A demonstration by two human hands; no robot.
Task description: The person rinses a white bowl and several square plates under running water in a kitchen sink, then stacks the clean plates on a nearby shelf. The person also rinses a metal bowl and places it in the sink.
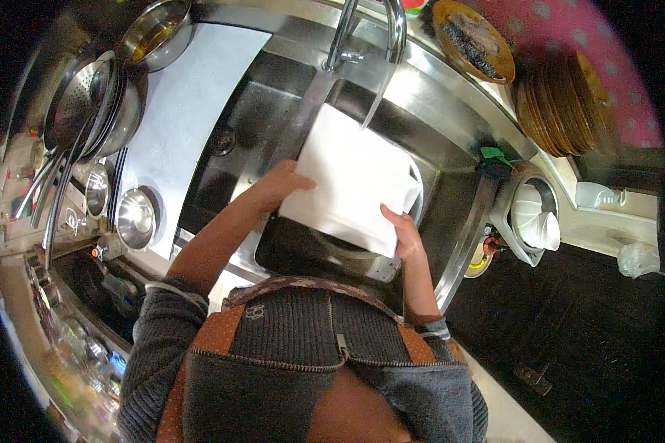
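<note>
Over the right basin (454, 188) of a steel sink I hold a flat white rectangular piece (351, 181), perhaps a tray or board. My left hand (282, 183) grips its left edge, thumb on top and the other fingers hidden beneath. At its lower right corner my right hand (406, 235) is closed on it, thumb on the upper face. A thin stream of water runs from the chrome tap (396, 40) onto its far edge. Part of a round rim shows under the white piece; what it belongs to is mostly hidden.
Left of the sink's left basin (255, 133) lies a white sheet (192, 96) with a metal bowl (137, 218). Pans and a colander (77, 103) stand farther left. Brown plates (558, 107) are stacked at the back right, near a white-lined container (533, 218).
</note>
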